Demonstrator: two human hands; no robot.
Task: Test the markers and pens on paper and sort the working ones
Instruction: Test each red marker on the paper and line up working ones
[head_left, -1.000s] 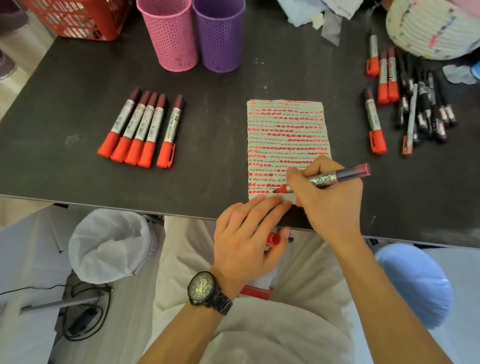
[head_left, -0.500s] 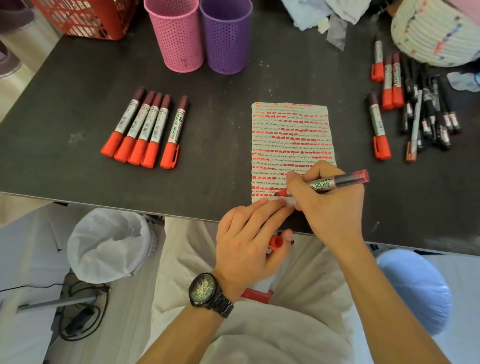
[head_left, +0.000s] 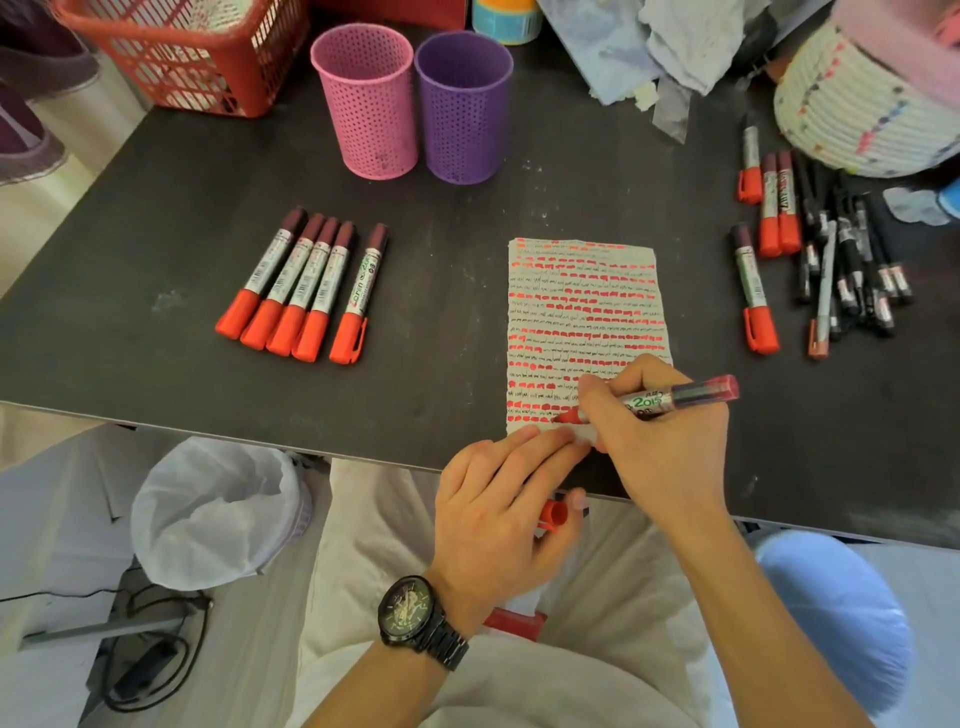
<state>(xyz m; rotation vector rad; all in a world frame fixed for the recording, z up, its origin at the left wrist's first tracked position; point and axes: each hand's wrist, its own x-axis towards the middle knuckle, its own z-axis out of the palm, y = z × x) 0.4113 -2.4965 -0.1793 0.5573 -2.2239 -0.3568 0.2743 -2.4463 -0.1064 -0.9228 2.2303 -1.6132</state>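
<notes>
Right hand (head_left: 660, 441) pinched red marker (head_left: 654, 402) near its nib, which touched the paper (head_left: 582, 291) just beyond the fingertips. Left hand (head_left: 498, 499) pinned the sheet, thumb holding cap (head_left: 555, 514). Judged: short, light stroke best.

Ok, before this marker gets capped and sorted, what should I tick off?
1. Marker gripped by right hand, tip on paper: ok.
2. Fingers of left hand pressing the paper's near edge: ok.
3. Cap pinched by left thumb: ok.
4. This marker laying red ink: cannot tell which marks are its own.
5. Free table beside the row of five markers: ok.
</notes>
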